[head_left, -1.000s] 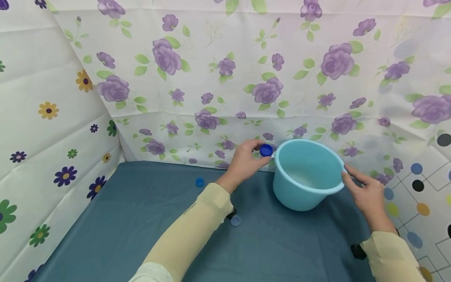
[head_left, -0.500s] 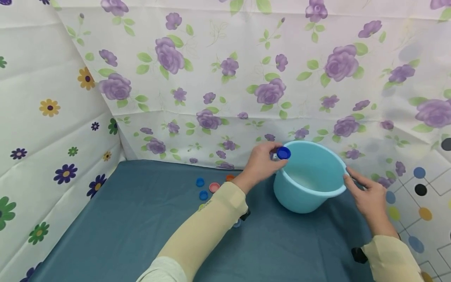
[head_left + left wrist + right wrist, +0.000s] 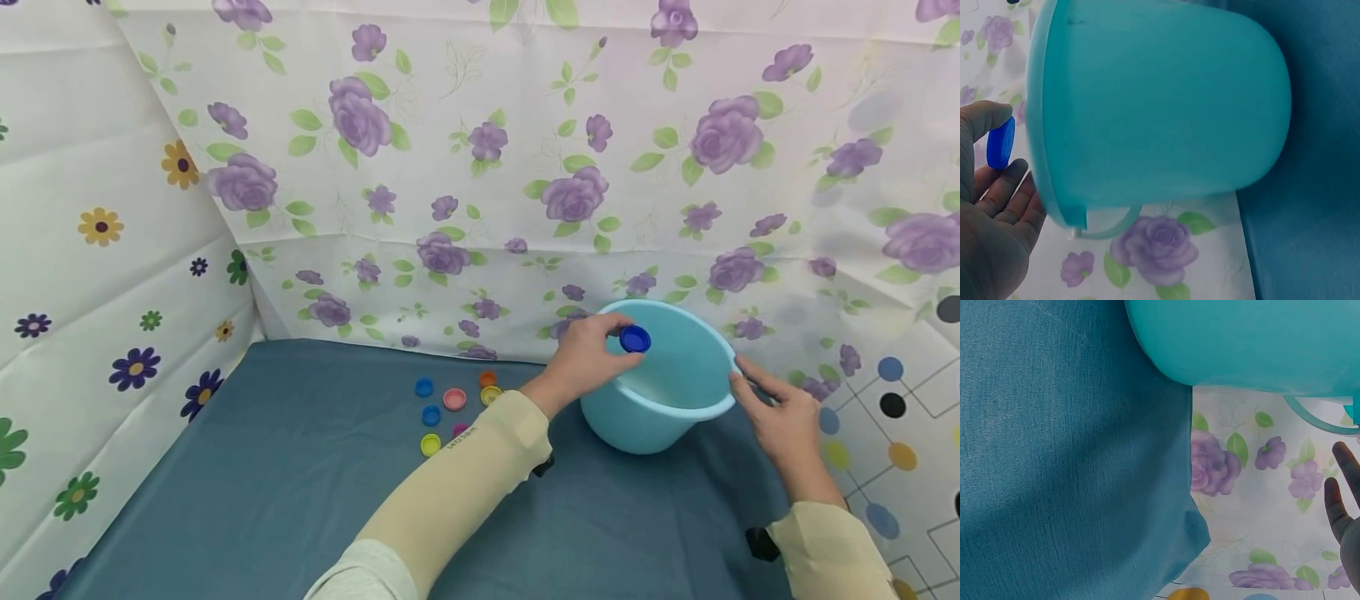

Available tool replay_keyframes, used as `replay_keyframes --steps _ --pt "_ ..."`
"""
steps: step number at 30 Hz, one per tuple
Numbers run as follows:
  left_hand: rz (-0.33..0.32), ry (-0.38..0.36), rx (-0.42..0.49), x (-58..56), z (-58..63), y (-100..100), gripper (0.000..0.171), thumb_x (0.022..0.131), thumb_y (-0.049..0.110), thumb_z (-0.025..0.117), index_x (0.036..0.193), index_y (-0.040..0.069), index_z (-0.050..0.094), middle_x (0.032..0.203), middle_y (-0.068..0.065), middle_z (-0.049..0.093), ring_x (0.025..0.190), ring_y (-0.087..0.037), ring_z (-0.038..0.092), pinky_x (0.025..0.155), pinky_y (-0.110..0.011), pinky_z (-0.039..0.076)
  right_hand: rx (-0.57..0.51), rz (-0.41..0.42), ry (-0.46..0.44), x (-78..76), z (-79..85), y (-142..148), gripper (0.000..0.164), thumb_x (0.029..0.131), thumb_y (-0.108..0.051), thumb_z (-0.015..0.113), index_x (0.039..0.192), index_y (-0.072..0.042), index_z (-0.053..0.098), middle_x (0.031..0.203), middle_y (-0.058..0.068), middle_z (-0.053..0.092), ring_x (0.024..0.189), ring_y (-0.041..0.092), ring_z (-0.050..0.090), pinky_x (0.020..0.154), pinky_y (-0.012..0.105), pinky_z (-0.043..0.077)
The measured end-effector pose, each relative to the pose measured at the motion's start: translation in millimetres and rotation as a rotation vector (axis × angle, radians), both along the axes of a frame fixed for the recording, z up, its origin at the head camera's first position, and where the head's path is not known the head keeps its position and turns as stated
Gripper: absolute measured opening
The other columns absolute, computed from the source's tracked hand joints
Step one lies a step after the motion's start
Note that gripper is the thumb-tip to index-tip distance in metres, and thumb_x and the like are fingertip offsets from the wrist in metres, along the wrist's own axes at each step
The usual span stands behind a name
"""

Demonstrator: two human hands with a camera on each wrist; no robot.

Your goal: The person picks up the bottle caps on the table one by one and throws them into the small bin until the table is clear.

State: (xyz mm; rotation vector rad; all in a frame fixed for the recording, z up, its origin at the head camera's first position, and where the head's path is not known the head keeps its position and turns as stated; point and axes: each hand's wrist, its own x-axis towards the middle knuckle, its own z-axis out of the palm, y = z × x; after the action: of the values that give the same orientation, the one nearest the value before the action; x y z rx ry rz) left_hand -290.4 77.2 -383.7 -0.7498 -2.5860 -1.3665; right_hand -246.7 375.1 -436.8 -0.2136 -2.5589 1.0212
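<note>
My left hand (image 3: 588, 358) pinches a dark blue bottle cap (image 3: 635, 339) between thumb and fingers, over the left side of the bucket's opening. The left wrist view shows the blue cap (image 3: 1000, 144) on edge just beyond the rim. The light blue bucket (image 3: 637, 427) stands upright at the back right of the table, with part of its left rim hidden by my left hand. At the bucket's right rim my right hand (image 3: 787, 417) grips with thumb and fingers. Only some fingers of that hand (image 3: 1344, 494) show in the right wrist view.
Left of the bucket lie several loose caps, among them a blue cap (image 3: 431, 415), a pink cap (image 3: 454, 399), an orange cap (image 3: 487, 379) and a yellow-green cap (image 3: 431, 445). The blue-grey tablecloth (image 3: 300, 467) meets a flowered curtain (image 3: 450, 167) behind.
My left hand has moved right with the dark blue cap, from beside the bucket to over its opening. Caps its arm had covered now show. The right hand keeps its grip on the rim.
</note>
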Motion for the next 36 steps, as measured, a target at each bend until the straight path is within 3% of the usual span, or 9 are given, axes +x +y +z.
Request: replay_keyframes --steps 7,19,22,28,36 --pt "-0.038 -0.027 -0.059 3.7 -4.6 12.5 0.047 0.083 0.041 0.069 0.125 0.026 0.058 0.121 0.013 0.059 0.114 -0.001 0.054 0.092 -0.021 0.048 0.004 0.002 0.016 0.8 0.2 -0.8 0.040 0.086 -0.050 0.060 0.124 -0.042 0.057 0.128 0.000 0.059 0.116 0.002 0.055 0.065 -0.001 0.039" --pt "-0.058 0.017 -0.237 6.7 -5.1 19.5 0.048 0.085 0.041 0.066 0.129 0.025 0.055 0.127 0.014 0.056 0.120 -0.002 0.051 0.098 -0.022 0.045 0.005 0.000 0.023 0.1 -1.0 -1.2 0.039 0.086 -0.050 0.060 0.124 -0.043 0.057 0.127 0.001 0.059 0.111 -0.005 0.054 0.064 0.002 0.040" --pt "-0.063 0.014 -0.247 7.6 -4.9 19.2 0.049 0.085 0.040 0.067 0.130 0.026 0.054 0.129 0.013 0.055 0.121 -0.002 0.050 0.098 -0.022 0.045 0.006 -0.003 0.028 0.2 -0.9 -1.4 0.039 0.086 -0.050 0.060 0.124 -0.043 0.057 0.127 0.001 0.059 0.111 -0.006 0.054 0.063 0.003 0.040" --pt "-0.076 -0.014 -0.234 9.5 -4.3 16.0 0.050 0.085 0.040 0.066 0.132 0.028 0.052 0.132 0.014 0.052 0.124 -0.003 0.048 0.098 -0.022 0.045 0.004 0.010 0.014 0.9 0.6 -1.9 0.040 0.086 -0.050 0.059 0.125 -0.042 0.056 0.129 0.002 0.058 0.117 0.005 0.056 0.060 0.006 0.041" --pt "-0.095 0.016 -0.202 11.2 -3.8 11.2 0.049 0.086 0.039 0.065 0.131 0.026 0.053 0.132 0.012 0.053 0.124 -0.003 0.048 0.098 -0.022 0.044 -0.002 -0.002 0.034 1.6 -0.2 -2.5 0.040 0.086 -0.049 0.060 0.124 -0.041 0.058 0.126 -0.001 0.060 0.111 -0.005 0.055 0.062 0.003 0.041"
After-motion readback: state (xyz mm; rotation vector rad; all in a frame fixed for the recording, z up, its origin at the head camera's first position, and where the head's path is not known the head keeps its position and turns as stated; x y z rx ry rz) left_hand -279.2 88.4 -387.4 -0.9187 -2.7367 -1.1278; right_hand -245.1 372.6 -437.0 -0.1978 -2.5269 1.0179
